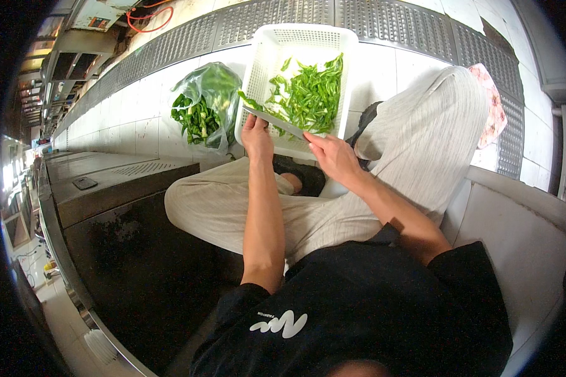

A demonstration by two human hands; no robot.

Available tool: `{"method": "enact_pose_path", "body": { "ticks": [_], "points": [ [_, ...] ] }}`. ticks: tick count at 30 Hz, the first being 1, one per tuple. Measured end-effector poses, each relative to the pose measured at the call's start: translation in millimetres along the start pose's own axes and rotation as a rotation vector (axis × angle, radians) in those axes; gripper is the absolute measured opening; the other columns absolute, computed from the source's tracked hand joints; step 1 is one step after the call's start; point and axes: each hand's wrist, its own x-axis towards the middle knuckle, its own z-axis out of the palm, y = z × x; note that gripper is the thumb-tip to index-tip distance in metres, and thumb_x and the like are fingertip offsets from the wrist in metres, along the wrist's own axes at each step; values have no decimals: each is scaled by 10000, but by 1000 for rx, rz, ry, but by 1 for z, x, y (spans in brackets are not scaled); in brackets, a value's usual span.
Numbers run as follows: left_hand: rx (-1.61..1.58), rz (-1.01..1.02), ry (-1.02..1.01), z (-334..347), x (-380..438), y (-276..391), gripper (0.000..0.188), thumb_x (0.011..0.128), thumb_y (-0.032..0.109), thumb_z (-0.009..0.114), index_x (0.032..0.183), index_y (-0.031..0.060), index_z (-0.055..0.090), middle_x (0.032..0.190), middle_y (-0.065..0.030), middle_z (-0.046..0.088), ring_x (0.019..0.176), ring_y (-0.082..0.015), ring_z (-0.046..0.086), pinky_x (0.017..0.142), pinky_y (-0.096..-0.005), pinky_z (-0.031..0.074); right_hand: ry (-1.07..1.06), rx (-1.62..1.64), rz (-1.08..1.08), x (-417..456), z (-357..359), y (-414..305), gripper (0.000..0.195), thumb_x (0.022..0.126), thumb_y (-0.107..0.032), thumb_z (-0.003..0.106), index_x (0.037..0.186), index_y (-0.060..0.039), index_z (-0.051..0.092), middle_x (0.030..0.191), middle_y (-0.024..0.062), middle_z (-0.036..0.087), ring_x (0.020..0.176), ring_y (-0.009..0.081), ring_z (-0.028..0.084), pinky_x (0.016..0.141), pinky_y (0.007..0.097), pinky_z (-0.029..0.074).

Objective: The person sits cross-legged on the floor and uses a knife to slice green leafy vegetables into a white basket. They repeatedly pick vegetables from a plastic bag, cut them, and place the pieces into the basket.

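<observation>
My right hand [334, 155] grips a knife [283, 123], its blade reaching left over the near side of a white perforated plastic basket [298, 32]. At the blade's far end, my left hand [258, 136] holds a green pepper [249, 101] that sticks out beyond the steel. Sliced green peppers [311, 94] lie heaped in the basket, mostly toward its right side. Left of the basket, a clear plastic bag [212, 80] stands open around whole green peppers [195, 120]. My fingers hide the knife's handle and part of the held pepper.
A metal drain grate [283, 19] runs across the white tiled floor [132, 113] beyond the basket. A dark-fronted metal cabinet [122, 188] stands close on my left. My bent knees flank the basket's near side. A pink patterned cloth [489, 106] shows beside my right knee.
</observation>
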Motion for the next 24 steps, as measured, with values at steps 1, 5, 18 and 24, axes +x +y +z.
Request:
{"method": "enact_pose_path", "body": {
  "ticks": [1, 5, 18, 24],
  "points": [
    [-7, 13, -21, -6, 4, -2, 256, 1043, 45, 645, 1285, -8, 707, 1017, 17, 722, 772, -59, 548, 635, -230, 385, -11, -1, 2, 0, -2, -2, 341, 1041, -243, 610, 1344, -122, 708, 834, 246, 663, 769, 431, 664, 694, 511, 542],
    [66, -22, 4, 6, -3, 6, 287, 1049, 55, 642, 1320, -31, 683, 1048, 10, 716, 804, -76, 567, 674, -246, 419, -23, -42, 48, 2, -12, -6, 332, 1037, -245, 616, 1325, -117, 721, 842, 247, 668, 772, 425, 667, 691, 505, 540],
    [26, -102, -187, 28, -51, 3, 255, 1014, -50, 621, 1265, -91, 615, 951, -27, 588, 845, -129, 583, 919, -329, 564, 29, 160, 198, 42, 10, 26, 321, 1018, -215, 646, 1285, -56, 725, 915, 242, 730, 795, 421, 701, 701, 480, 549],
    [-96, -164, -53, 23, -46, 2, 388, 1048, -11, 598, 1412, -85, 487, 1062, -91, 617, 945, -172, 624, 908, -304, 574, 99, 184, 145, 32, 12, 21, 327, 1022, -207, 638, 1293, -39, 714, 904, 246, 729, 800, 423, 698, 717, 493, 540]
  ]
}}
